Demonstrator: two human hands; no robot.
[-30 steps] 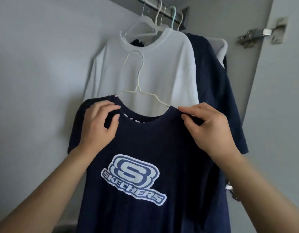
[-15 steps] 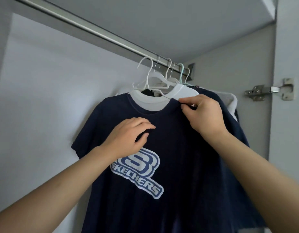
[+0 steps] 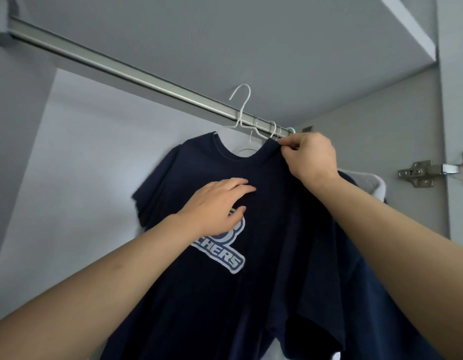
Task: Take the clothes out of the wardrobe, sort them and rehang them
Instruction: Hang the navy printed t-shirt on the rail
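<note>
A navy T-shirt (image 3: 264, 229) with a blue-and-white logo hangs on a white wire hanger (image 3: 242, 107), whose hook stands up beside the metal wardrobe rail (image 3: 121, 68). My right hand (image 3: 309, 157) pinches the shirt's collar at its right shoulder, just under the rail. My left hand (image 3: 214, 206) lies flat on the shirt's chest with fingers stretched out, partly covering the logo. Whether the hook sits over the rail I cannot tell.
Several other hanger hooks (image 3: 273, 128) crowd the rail's right end, with clothes behind the navy shirt, among them a grey-white garment (image 3: 368, 181). A door hinge (image 3: 420, 172) is on the right panel. The rail's left stretch carries nothing.
The shirt and hanger have risen from below the hung clothes up to the rail. My left hand let go of the collar and now lies flat on the chest.
</note>
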